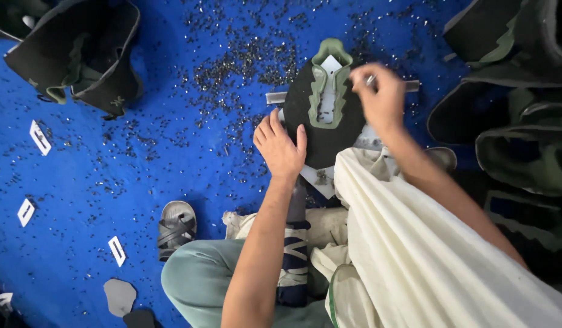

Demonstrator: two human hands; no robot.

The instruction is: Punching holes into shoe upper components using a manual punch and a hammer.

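A black shoe upper with a green tongue and lacing strip lies over a metal stand between my knees. My left hand rests flat on its left edge, fingers together, pressing it down. My right hand hovers at its right side, fingers pinched on a small thin metal tool near the green strip. A grey metal bar sticks out behind the upper.
The blue floor is strewn with tiny black scraps. Piles of black and green shoe uppers lie at top left and along the right. White tags, a sandal and grey cut pieces lie at left.
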